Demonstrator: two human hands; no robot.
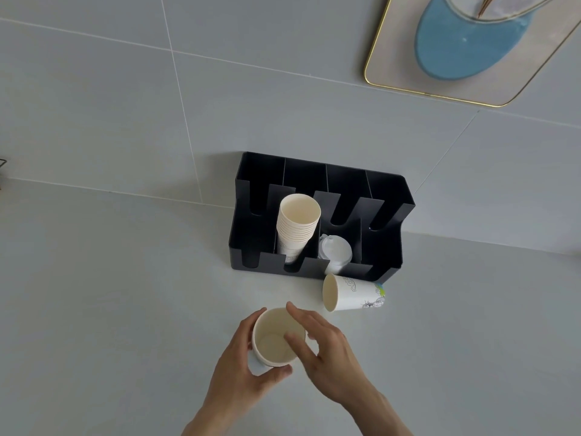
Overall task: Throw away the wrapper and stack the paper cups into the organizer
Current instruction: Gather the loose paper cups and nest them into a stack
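A black organizer with several slots stands against the tiled wall. A stack of paper cups leans in its second slot from the left, and white plastic lids sit in the slot to the right. One printed paper cup lies on its side just in front of the organizer. Nearer to me, my left hand wraps around an upright paper cup. My right hand touches that cup's rim, fingers spread over its opening. No wrapper is visible.
The pale counter meets the tiled wall behind the organizer. A gold-framed picture with a blue shape hangs at the upper right. A dark object pokes in at the left edge.
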